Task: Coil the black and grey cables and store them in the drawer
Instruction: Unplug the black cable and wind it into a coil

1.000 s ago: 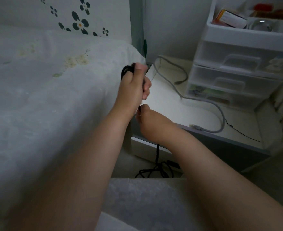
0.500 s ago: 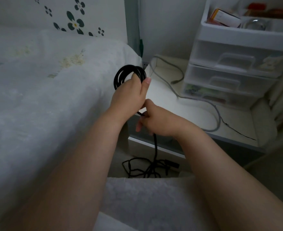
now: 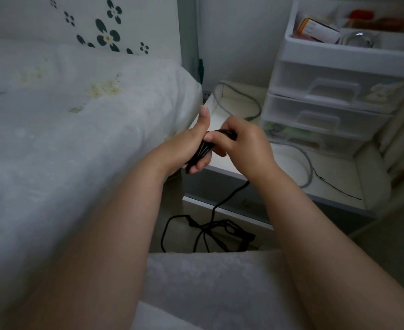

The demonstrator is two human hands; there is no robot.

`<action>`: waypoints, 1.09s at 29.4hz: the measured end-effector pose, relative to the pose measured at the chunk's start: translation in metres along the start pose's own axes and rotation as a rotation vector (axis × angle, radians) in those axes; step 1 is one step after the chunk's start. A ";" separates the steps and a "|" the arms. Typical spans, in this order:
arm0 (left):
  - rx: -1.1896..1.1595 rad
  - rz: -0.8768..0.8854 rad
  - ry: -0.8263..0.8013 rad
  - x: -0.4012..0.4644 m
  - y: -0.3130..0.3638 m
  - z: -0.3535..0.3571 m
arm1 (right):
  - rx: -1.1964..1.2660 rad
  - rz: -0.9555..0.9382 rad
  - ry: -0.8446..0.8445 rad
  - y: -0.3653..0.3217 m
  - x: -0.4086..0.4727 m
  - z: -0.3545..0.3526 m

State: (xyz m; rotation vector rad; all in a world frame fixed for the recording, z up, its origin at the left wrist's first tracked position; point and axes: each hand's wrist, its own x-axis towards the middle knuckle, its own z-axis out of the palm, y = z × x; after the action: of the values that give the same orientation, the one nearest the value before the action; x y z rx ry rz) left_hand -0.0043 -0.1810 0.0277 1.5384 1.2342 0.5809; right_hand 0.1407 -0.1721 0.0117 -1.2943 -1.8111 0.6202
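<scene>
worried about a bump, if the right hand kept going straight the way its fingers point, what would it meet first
Probably the left hand: the right hand points left at it, both gripping the black cable coil. Depth is unclear.

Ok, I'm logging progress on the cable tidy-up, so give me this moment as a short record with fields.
left hand: grips the coiled loops of the black cable
right hand: pinches the black cable at the coil
black cable slack: tangled on the floor below
grey cable: uncoiled on the white tabletop, untouched
drawer unit: drawers closed
stage: black cable partly coiled, nothing stored
</scene>
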 end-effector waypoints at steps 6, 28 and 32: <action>0.021 0.102 -0.203 -0.008 -0.007 -0.007 | 0.304 0.086 -0.166 0.002 0.007 0.000; -1.079 0.323 -0.243 -0.011 0.011 0.001 | 0.513 0.294 -0.112 0.005 0.008 0.008; -1.268 0.424 -0.037 -0.009 0.013 -0.003 | 0.641 0.413 -0.268 0.002 -0.002 0.027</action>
State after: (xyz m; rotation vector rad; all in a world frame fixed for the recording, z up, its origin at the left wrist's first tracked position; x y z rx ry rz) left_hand -0.0041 -0.1872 0.0426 0.6670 0.2764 1.2763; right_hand 0.1193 -0.1714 -0.0055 -1.1636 -1.3549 1.5192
